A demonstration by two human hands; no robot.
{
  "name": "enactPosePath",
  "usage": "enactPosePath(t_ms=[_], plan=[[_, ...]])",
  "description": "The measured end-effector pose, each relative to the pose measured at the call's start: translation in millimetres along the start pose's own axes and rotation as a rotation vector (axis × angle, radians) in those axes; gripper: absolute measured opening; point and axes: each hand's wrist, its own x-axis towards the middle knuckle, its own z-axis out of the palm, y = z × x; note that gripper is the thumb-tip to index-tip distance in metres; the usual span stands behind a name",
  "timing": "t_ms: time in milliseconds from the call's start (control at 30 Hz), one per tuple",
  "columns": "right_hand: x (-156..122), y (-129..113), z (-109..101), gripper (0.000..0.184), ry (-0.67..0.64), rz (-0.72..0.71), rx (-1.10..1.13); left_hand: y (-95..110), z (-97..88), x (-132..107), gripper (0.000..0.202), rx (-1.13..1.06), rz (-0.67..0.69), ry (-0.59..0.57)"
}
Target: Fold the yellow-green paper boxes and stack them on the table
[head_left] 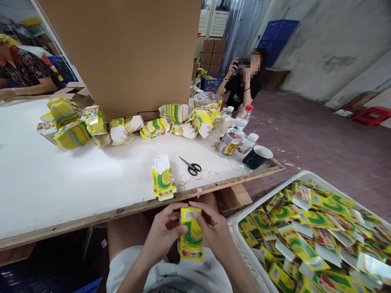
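Over my lap, a small yellow-and-green printed carton [191, 238] is held upright between both hands. My left hand [166, 228] grips its left edge, thumb on the front face. On the other side, my right hand [210, 221] has its thumb pressed near the barcode at the top and its fingers behind. Whether the carton's far side is open or closed is hidden. Just beyond my hands, a few flat cartons [163, 179] lie stacked near the table's edge. Black-handled scissors [193, 167] and loose rubber bands [185, 181] rest to their right.
Bundles of flat cartons [159, 127] line a tall cardboard sheet [131, 53] on the white table [61, 187]. Bottles, a clear jar [231, 142] and a dark mug [257, 157] stand at the right corner. A white crate [238, 240] of cartons is beside me. Two people sit beyond.
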Motion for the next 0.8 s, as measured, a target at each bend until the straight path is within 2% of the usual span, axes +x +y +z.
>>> enactPosePath(t_ms=[67, 133, 233, 267, 333, 400, 467, 533, 600, 667, 700, 733, 800], plan=[[-8, -2, -14, 0.029, 0.077, -0.019, -0.03, -4, 6.2, 4, 0.042, 0.132, 0.068, -0.03], [-18, -7, -42, 0.032, 0.232, -0.077, -0.242, -5, 2.4, 11, 0.045, 0.4, 0.191, 0.003], [-33, -14, -93, 0.05, 0.536, -0.155, -0.725, -5, -27.0, 26, 0.062, 0.921, 0.371, 0.229], [-36, -14, -104, 0.055, 0.588, -0.153, -0.812, -5, -40.6, 30, 0.066, 1.053, 0.4, 0.301], [-37, -11, -110, 0.056, 0.579, -0.115, -0.791, -7, -66.1, 37, 0.053, 1.222, 0.448, 0.353], [-32, -3, -90, 0.047, 0.463, -0.023, -0.564, -9, -82.6, 39, 0.034, 1.266, 0.482, 0.358], [-22, 4, -53, 0.042, 0.33, 0.104, -0.29, -10, -86.6, 33, 0.03, 1.266, 0.523, 0.372], [-10, 8, -13, 0.045, 0.233, 0.206, -0.026, -10, -79.6, 22, 0.034, 1.26, 0.66, 0.393], [1, 10, 16, 0.049, 0.162, 0.281, 0.218, -13, -65.9, 9, 0.041, 1.224, 0.88, 0.335], [6, 12, 30, 0.049, 0.136, 0.334, 0.394, -18, -50.1, -2, 0.048, 1.143, 1.044, 0.175], [6, 13, 31, 0.048, 0.148, 0.348, 0.448, -20, -42.6, -5, 0.048, 1.084, 1.057, 0.111], [5, 14, 30, 0.045, 0.175, 0.356, 0.478, -23, -35.8, -8, 0.047, 1.003, 1.027, 0.093], [-1, 17, 25, 0.041, 0.238, 0.359, 0.5, -26, -24.8, -8, 0.043, 0.749, 0.864, 0.21]])
